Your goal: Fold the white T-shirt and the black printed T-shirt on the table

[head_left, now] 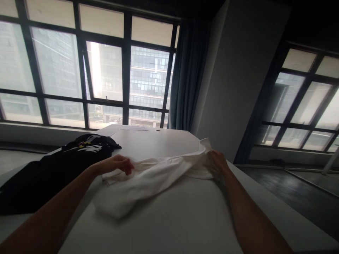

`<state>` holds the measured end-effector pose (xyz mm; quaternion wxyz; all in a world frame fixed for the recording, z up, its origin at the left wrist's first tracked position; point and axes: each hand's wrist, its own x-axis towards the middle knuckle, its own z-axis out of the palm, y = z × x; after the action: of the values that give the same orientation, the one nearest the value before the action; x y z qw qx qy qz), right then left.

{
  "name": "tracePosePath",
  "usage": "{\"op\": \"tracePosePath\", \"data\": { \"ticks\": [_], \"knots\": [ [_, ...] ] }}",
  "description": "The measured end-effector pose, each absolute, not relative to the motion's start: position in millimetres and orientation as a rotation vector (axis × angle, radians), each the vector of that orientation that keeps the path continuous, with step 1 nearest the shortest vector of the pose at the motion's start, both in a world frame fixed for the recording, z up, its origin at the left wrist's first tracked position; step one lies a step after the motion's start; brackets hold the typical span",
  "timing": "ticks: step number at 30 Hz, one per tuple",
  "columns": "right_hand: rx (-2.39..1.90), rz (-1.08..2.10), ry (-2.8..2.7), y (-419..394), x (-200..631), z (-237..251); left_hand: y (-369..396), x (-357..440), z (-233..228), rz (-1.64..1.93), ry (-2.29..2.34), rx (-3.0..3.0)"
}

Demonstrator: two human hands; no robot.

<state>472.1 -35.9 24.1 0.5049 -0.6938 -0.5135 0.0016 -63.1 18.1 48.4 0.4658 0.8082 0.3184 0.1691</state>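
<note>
A white, cream-tinted cloth garment [156, 176] stretches between my two hands above the table, its lower edge blurred by motion. I cannot make out which garment it is. My left hand [120, 164] is closed on its left end, fingers curled into the fabric. At the right end, my right hand [217, 160] grips a raised corner, with most of its fingers hidden behind the cloth. Left of my left forearm lies a heap of black clothing [60, 169] with a white and coloured print.
The white table [169, 225] extends away toward the windows, with papers [132, 128] and a small round dark spot [158, 130] at its far end. A blue curtain [186, 77] hangs beside a grey pillar [233, 77]. Dark floor [286, 190] shows at the right.
</note>
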Motion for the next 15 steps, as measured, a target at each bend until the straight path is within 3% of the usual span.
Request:
{"op": "tracePosePath", "data": {
  "ticks": [4, 12, 15],
  "knots": [
    [-1.724, 0.082, -1.246, -34, 469, 20, 35, -60, 29, 0.473, 1.07, 2.305],
    [-1.585, 0.59, -1.592, -45, 450, 17, 50, -56, -8, 0.475, 1.767, 2.502],
    [-1.606, 0.489, -1.416, -44, 454, 25, 50, -54, -8, 0.409, 1.776, 2.478]
  ]
}}
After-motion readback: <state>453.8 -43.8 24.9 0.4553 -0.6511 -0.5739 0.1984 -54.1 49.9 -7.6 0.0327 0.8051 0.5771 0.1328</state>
